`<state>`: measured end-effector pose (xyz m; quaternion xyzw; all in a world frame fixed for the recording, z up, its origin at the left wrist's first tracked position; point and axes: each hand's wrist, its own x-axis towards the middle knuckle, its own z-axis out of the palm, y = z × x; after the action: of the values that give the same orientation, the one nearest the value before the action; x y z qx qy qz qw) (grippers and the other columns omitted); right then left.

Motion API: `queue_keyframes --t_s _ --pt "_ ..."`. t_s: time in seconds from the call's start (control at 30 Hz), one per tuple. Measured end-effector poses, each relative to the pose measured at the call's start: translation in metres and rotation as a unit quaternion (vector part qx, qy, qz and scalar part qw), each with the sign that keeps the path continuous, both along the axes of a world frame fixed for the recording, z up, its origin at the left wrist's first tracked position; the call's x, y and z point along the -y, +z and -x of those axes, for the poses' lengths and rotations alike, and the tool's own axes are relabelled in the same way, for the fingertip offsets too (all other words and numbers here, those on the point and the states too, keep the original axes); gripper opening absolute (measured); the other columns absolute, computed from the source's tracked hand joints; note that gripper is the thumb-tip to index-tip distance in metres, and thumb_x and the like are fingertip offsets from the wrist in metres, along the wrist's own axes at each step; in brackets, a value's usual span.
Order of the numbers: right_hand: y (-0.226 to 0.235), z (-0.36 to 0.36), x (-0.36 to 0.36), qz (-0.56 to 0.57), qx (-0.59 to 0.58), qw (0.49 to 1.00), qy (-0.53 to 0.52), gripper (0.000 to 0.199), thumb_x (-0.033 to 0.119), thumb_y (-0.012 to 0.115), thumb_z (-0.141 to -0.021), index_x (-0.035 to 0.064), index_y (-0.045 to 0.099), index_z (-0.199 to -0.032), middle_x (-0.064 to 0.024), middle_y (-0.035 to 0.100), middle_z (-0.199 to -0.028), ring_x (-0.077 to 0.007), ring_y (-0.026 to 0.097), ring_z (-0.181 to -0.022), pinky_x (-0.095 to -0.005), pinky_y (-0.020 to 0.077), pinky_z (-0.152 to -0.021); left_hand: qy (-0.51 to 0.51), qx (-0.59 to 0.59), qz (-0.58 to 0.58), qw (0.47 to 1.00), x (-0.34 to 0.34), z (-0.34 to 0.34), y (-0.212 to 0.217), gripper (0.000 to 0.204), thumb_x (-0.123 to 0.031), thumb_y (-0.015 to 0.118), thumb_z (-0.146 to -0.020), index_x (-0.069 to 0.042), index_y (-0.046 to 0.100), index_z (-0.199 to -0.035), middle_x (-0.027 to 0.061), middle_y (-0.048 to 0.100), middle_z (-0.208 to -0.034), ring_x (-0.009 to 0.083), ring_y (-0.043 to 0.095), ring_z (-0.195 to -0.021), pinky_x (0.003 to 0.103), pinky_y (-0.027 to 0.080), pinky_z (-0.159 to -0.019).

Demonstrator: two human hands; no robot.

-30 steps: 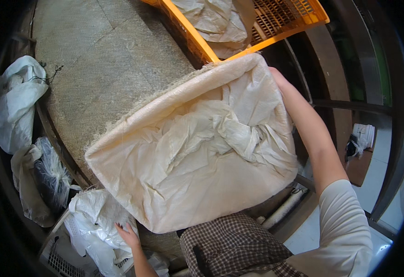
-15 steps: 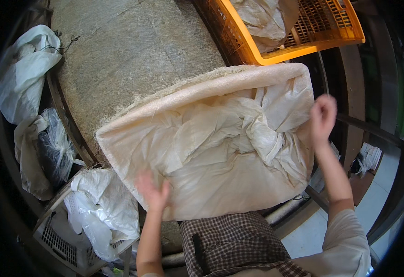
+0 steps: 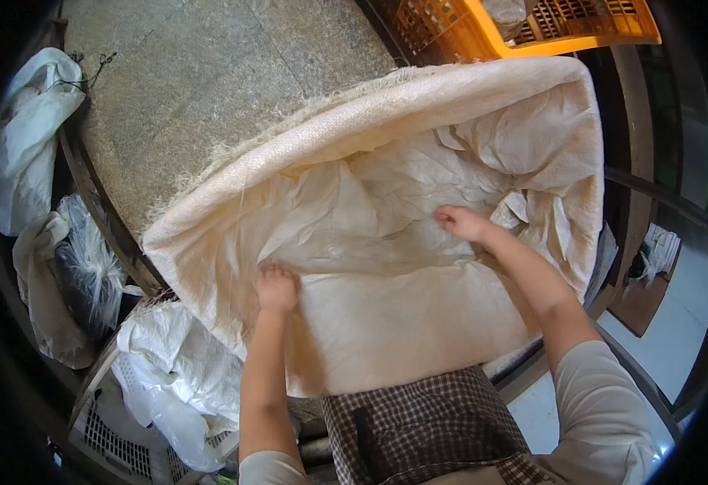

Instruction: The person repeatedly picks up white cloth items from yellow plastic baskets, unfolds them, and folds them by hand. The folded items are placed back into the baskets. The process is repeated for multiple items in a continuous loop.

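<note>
A large cream woven sack (image 3: 418,267) lies spread open over the near edge of the stone counter (image 3: 208,89), its frayed rim turned back; the left hand (image 3: 277,288) rests flat with fingers curled on the crumpled inner liner, while the right hand (image 3: 460,222) pinches a fold of it. Smoothing likely goes best working outward from the middle, both hands pulling evenly so the liner lies flat without tearing.
</note>
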<state>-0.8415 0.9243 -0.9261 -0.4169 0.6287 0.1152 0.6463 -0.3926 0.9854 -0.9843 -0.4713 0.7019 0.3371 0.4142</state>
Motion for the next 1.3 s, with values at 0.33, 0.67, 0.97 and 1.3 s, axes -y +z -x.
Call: queue_keyframes --t_s 0.33,0.67,0.97,1.3 --pt "0.245 0.048 0.028 0.329 -0.47 0.799 -0.178 0.042 0.027 0.065 -0.073 0.0025 0.059 -0.106 -0.0191 0.061 -0.103 -0.0342 0.057 -0.098 -0.0418 0.0442 -0.083 0.738 -0.193 0.149 0.629 -0.07 -0.09 0.144 0.051 -0.007 0.058 -0.077 0.003 0.044 -0.125 0.0154 0.051 -0.121 0.029 0.047 -0.113 0.038 0.037 -0.096" --pt "0.274 0.172 0.05 0.335 -0.552 0.754 -0.118 0.033 0.025 0.064 -0.075 0.0096 0.059 -0.104 -0.0127 0.063 -0.085 -0.0254 0.061 -0.076 -0.0376 0.0485 -0.071 0.758 -0.32 -0.101 0.56 -0.019 -0.013 0.198 0.046 0.002 0.052 -0.069 0.003 0.051 -0.115 0.0119 0.058 -0.107 0.0264 0.056 -0.097 0.038 0.045 -0.085" --pt "0.318 0.311 0.132 0.423 -0.545 0.664 -0.287 0.056 0.03 0.067 -0.075 -0.0004 0.049 -0.118 -0.0194 0.055 -0.112 -0.0305 0.054 -0.102 -0.0375 0.0428 -0.087 0.638 -0.371 -0.226 0.636 0.038 0.32 0.239 0.04 -0.006 0.062 -0.071 0.003 0.056 -0.11 0.0135 0.064 -0.092 0.0202 0.061 -0.087 0.033 0.048 -0.076" --pt "0.206 -0.021 0.105 0.251 -0.316 0.913 -0.065 0.07 0.015 0.064 -0.075 0.0029 0.028 -0.134 -0.0269 0.053 -0.113 -0.0408 0.053 -0.105 -0.046 0.0431 -0.088 0.478 -0.507 -0.204 0.688 0.057 0.385 0.228 0.042 -0.017 0.062 -0.08 0.0 0.051 -0.117 0.02 0.055 -0.117 0.0303 0.056 -0.104 0.039 0.043 -0.089"
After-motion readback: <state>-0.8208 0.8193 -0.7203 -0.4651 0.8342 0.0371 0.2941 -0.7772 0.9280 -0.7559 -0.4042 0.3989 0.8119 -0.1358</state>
